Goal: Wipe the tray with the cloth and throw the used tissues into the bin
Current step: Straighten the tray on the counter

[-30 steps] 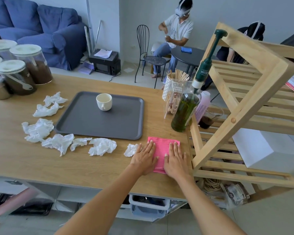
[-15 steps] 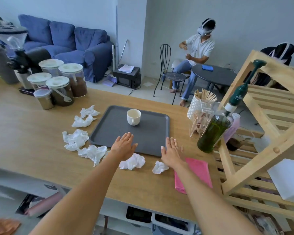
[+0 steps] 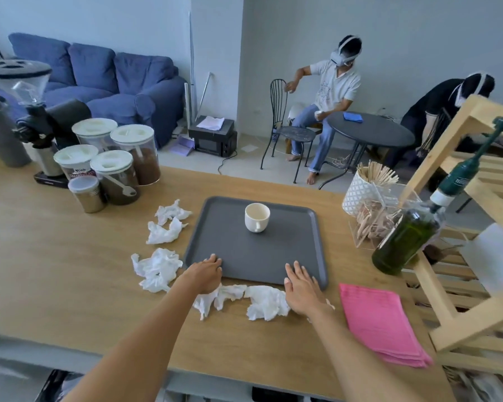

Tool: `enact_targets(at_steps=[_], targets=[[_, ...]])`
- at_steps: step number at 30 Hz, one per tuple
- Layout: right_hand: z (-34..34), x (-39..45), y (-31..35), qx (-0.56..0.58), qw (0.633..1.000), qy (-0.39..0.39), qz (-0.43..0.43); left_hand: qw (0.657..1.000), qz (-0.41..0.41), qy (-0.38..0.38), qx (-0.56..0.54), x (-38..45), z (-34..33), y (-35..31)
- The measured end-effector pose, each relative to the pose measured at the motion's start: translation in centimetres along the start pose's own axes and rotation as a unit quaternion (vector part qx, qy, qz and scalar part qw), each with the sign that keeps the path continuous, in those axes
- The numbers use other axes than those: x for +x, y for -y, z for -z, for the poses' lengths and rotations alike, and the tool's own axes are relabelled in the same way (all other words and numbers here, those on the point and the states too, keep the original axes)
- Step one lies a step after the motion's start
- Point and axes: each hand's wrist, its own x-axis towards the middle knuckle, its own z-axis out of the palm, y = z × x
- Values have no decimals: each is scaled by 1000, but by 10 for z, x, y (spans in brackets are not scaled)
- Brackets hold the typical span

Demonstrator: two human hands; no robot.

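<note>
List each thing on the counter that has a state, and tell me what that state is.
Tray: flat on the counter, a cup on it.
Cup: upright, looks empty.
Cloth: folded, untouched, right of the tray.
Tissues: crumpled, loose on the counter, none binned yet.
Jars: lids on.
Bottle: upright, pump on top.
Left hand: open, on the tray's near edge.
Right hand: open, on the tray's near edge.

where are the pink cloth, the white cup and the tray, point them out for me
pink cloth [image 3: 378, 320]: head view, middle of its folded top face.
white cup [image 3: 257, 217]: head view, outer wall just below the rim.
tray [image 3: 256, 258]: head view, bare grey floor in front of the cup.
</note>
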Motion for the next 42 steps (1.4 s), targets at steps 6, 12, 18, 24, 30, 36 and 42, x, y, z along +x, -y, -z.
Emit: enact_targets(at_steps=[6,12,18,24,30,36,42], targets=[[0,8,1,-13,1000,-2,-22,999,-38,-19,-14,8,-6,10],[5,17,2,-13,999,4,-41,998,-48,-43,-26,23,-8,19],[13,36,-3,-17,999,2,-42,996,-41,-64,-39,40,0,12],[22,57,-7,-21,999,-4,-40,995,-27,-72,-58,62,7,10],[29,72,-8,-17,999,-5,-41,994,-23,-76,-70,74,12,7],[29,73,-8,-19,999,-4,-45,994,-22,-74,-72,73,15,6],[32,67,-6,-17,998,-17,-55,996,-9,-67,-59,64,20,7]])
